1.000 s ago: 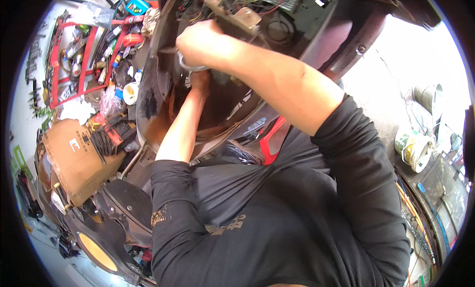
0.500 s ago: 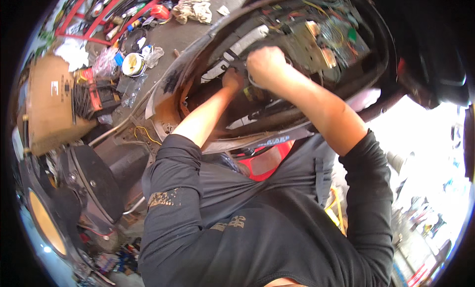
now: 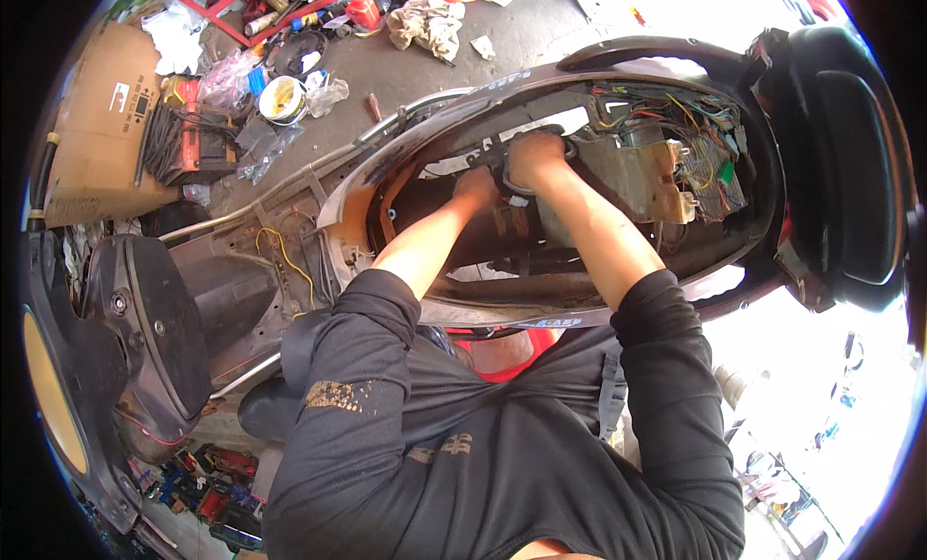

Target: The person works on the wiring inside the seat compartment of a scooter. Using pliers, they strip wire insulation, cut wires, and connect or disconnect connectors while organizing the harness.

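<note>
Both my hands reach into the open oval body of a scooter (image 3: 333,208), whose cavity shows a dark frame and bare metal. Curled down among the dark parts, my left hand (image 3: 475,190) is closed; its fingertips are hidden. Just right of it, my right hand (image 3: 534,161) is closed too, against a dark curved piece (image 3: 517,186) that shows at its edge. What either hand grips cannot be made out. A bundle of coloured wires (image 3: 700,126) lies at the right end of the cavity, beside a tan metal plate (image 3: 628,179).
The black seat (image 3: 850,164) stands at the far right. At left are the front panel (image 3: 159,333) and a yellow wire (image 3: 285,256). Beyond the scooter lie a cardboard box (image 3: 101,126), a white tub (image 3: 283,99), a rag (image 3: 428,27) and a screwdriver (image 3: 373,106).
The whole view has shifted and turned, so the scooter lies more level and its seat shows more fully. Both hands stay closed inside the cavity; the right one sits lower, nearer the dark parts.
</note>
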Available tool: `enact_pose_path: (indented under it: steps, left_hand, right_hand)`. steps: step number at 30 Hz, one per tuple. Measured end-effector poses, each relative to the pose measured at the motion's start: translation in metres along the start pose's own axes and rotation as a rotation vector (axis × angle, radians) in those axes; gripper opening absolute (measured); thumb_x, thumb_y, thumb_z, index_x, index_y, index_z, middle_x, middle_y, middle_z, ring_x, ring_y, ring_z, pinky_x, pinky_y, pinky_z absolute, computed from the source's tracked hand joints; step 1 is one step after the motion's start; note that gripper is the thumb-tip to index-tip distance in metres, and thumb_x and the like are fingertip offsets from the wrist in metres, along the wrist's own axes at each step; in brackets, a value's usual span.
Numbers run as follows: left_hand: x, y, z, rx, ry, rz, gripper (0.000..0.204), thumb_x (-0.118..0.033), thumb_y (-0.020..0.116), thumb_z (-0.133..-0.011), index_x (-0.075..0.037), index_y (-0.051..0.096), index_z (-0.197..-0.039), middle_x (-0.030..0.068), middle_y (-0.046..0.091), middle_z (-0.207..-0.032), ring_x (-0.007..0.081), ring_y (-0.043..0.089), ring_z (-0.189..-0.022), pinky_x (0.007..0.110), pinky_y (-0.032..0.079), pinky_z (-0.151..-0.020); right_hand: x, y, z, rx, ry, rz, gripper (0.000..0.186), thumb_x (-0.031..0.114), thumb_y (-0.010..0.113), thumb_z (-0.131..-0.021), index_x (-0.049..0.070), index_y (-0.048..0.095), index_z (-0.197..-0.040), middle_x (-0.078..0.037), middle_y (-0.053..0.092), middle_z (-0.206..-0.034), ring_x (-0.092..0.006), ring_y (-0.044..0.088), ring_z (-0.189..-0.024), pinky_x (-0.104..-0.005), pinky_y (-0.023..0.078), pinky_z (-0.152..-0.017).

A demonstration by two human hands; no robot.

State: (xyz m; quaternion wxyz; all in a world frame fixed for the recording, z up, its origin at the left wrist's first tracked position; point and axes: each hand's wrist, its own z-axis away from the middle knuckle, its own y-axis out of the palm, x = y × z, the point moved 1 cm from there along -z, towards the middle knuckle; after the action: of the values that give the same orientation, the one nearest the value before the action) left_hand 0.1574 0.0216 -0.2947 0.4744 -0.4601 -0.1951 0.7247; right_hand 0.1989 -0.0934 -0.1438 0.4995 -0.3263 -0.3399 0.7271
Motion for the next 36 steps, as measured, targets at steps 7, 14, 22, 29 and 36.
enact_pose_path:
  steps: [7, 14, 22, 29, 36]
  left_hand:
    - [0.007, 0.006, -0.014, 0.074, 0.066, 0.015, 0.049, -0.037, 0.078, -0.075, -0.001, 0.073, -0.107, 0.0231, 0.069, -0.113, 0.0377, 0.067, -0.108, 0.044, 0.054, -0.091]
    - [-0.001, -0.015, 0.001, 0.095, 0.035, -0.019, 0.056, -0.042, 0.079, -0.075, -0.004, 0.070, -0.115, 0.0229, 0.067, -0.118, 0.0381, 0.066, -0.109, 0.045, 0.053, -0.091]
    - [0.003, -0.032, 0.009, 0.417, 0.109, -0.235, 0.027, -0.017, 0.064, -0.081, -0.001, 0.072, -0.102, 0.0202, 0.072, -0.100, 0.0319, 0.070, -0.086, 0.044, 0.056, -0.072]
    - [-0.014, -0.068, 0.014, 0.631, 0.307, -0.587, 0.017, -0.013, 0.070, -0.080, 0.001, 0.075, -0.088, 0.0145, 0.074, -0.087, 0.0231, 0.071, -0.072, 0.037, 0.058, -0.063]
    - [-0.069, -0.190, 0.085, 0.497, 0.187, 0.083, 0.019, -0.015, 0.065, -0.092, 0.003, 0.070, -0.099, 0.0128, 0.074, -0.089, 0.0201, 0.070, -0.073, 0.034, 0.056, -0.071]
  right_hand:
    - [0.024, 0.017, 0.000, -0.303, 0.001, 0.037, 0.034, 0.020, 0.065, -0.084, 0.004, 0.071, -0.113, -0.017, 0.071, -0.113, -0.0303, 0.069, -0.107, -0.0379, 0.055, -0.091]
    - [0.022, 0.012, -0.020, -0.088, -0.167, 0.142, 0.027, 0.022, 0.061, -0.088, 0.011, 0.076, -0.108, -0.010, 0.074, -0.114, -0.0249, 0.071, -0.105, -0.0366, 0.056, -0.085]
    - [0.009, 0.032, -0.003, -0.177, -0.253, 0.062, 0.024, 0.020, 0.061, -0.085, 0.009, 0.077, -0.100, -0.014, 0.075, -0.104, -0.0283, 0.073, -0.100, -0.0403, 0.058, -0.080]
    - [-0.016, -0.007, 0.046, 0.017, -0.063, -0.067, 0.037, 0.023, 0.064, -0.080, 0.006, 0.074, -0.112, -0.016, 0.072, -0.116, -0.0312, 0.071, -0.105, -0.0437, 0.056, -0.086]
    - [-0.057, -0.027, 0.103, -0.206, -0.315, -1.003, 0.059, 0.027, 0.078, -0.073, -0.004, 0.064, -0.121, -0.021, 0.070, -0.114, -0.0292, 0.069, -0.103, -0.0413, 0.054, -0.088]
